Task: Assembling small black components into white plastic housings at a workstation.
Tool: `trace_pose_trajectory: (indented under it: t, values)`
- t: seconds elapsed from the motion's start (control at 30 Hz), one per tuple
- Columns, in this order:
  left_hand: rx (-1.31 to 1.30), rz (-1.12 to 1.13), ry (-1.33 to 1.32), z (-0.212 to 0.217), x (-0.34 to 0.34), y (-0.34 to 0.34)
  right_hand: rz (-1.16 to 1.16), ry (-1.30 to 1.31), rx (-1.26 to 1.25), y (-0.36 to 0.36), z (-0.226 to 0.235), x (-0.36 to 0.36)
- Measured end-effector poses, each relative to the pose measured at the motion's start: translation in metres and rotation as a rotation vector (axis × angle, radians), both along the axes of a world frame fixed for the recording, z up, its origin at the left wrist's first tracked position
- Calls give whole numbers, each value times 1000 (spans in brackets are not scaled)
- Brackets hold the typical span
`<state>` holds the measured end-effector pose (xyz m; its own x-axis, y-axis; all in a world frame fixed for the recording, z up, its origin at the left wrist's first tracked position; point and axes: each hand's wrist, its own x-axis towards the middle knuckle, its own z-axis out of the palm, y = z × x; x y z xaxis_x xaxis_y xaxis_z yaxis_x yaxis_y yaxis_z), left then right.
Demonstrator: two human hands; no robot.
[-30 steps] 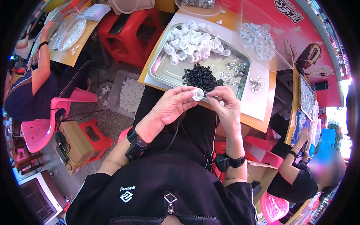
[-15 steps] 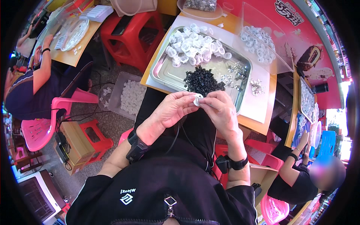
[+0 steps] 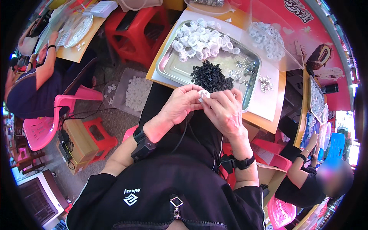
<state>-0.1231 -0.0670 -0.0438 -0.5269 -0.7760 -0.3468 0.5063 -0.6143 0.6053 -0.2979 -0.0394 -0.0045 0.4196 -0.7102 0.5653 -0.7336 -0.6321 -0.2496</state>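
Note:
Between both hands, just off the near edge of a metal tray (image 3: 172, 73), is a small round white plastic part (image 3: 204, 94). My left hand (image 3: 179, 104) pinches its left side between thumb and fingertips. The fingers of my right hand (image 3: 223, 108) close on its right side, partly covering it. Beyond my fingertips, a heap of small black plastic pieces (image 3: 211, 76) lies in the tray. Behind it is a pile of white ring-like plastic parts (image 3: 201, 40). Small shiny metal pieces (image 3: 245, 69) are scattered at the tray's right end.
More metal pieces (image 3: 265, 83) lie on the white board beside the tray. A clear bin (image 3: 268, 38) of white parts stands at the back right. On the floor at left is a tub (image 3: 122, 92) of white parts, near a red stool (image 3: 134, 34). Other people sit at both sides.
My right hand has turned inward, its fingers now covering more of the white part. The hands have risen slightly toward the tray, and the view has shifted a little.

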Motion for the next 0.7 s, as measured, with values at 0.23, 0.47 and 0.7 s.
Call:
trace_pose_trajectory:
  t: [0.23, 0.47, 0.7]
  values:
    - [-74, -2, -82, -4, -4, 1, -55, 30, -42, 1, 0, 5]
    - [-77, -6, -123, -5, -6, 1, -71, 48, -39, 2, -2, 5]
    - [-94, -5, -155, -9, -7, 1, -54, 77, -45, 4, -7, 4]
